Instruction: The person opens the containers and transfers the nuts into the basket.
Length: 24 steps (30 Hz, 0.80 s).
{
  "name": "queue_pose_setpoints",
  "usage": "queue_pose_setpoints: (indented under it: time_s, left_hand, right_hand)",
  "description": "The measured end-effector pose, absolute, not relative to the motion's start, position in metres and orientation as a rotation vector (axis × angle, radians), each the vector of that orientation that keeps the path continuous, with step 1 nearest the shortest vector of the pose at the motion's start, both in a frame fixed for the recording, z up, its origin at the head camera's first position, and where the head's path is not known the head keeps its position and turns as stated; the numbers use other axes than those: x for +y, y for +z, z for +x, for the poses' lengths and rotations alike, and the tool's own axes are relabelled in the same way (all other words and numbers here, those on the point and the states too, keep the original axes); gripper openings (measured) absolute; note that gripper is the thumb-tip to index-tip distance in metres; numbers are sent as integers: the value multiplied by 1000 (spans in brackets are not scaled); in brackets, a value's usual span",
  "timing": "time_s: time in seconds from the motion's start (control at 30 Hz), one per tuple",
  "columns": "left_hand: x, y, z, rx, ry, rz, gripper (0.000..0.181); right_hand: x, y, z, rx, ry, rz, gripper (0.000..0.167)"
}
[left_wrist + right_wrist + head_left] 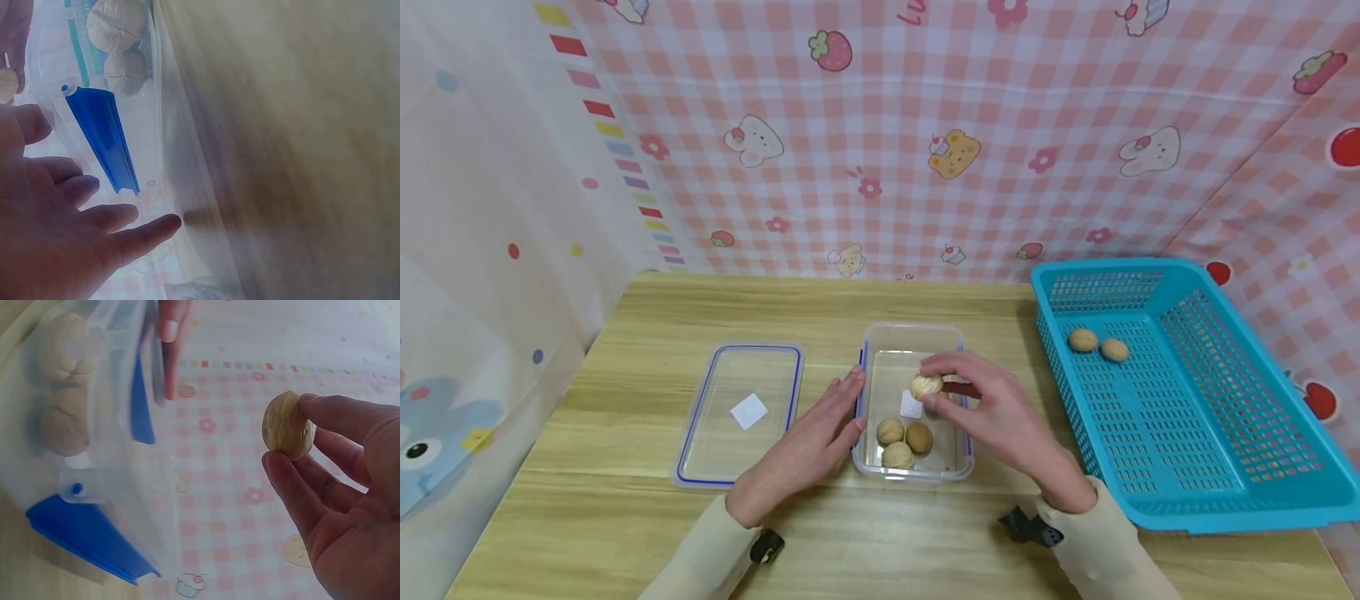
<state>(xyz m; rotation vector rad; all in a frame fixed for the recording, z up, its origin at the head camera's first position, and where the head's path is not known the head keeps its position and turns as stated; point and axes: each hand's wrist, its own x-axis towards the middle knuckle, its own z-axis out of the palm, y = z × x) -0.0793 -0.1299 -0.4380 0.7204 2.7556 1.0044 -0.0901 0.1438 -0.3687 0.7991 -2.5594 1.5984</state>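
Note:
Between thumb and fingers my right hand pinches a walnut, held above the clear plastic box. Inside the box, several walnuts lie together at its near end, beside a small white square. My left hand rests at the box's left side, its fingers extended near the wall; the left wrist view shows them spread next to a blue side latch. Nothing is in the left hand.
A clear lid with a blue seal lies on the wooden table left of the box. At the right stands a turquoise basket holding two walnuts. Patterned cloth hangs behind the table.

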Motion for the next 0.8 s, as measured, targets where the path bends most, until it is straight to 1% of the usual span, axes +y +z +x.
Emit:
queue_pose_setpoints:
  time_s: [0.4, 0.8]
  left_hand:
    - [-130, -437, -79, 2753, 991, 718, 62]
    - [-131, -436, -79, 2737, 990, 717, 62]
  right_hand:
    - [161, -352, -82, -2421, 1482, 866, 33]
    - [180, -323, -70, -2393, 1427, 744, 38]
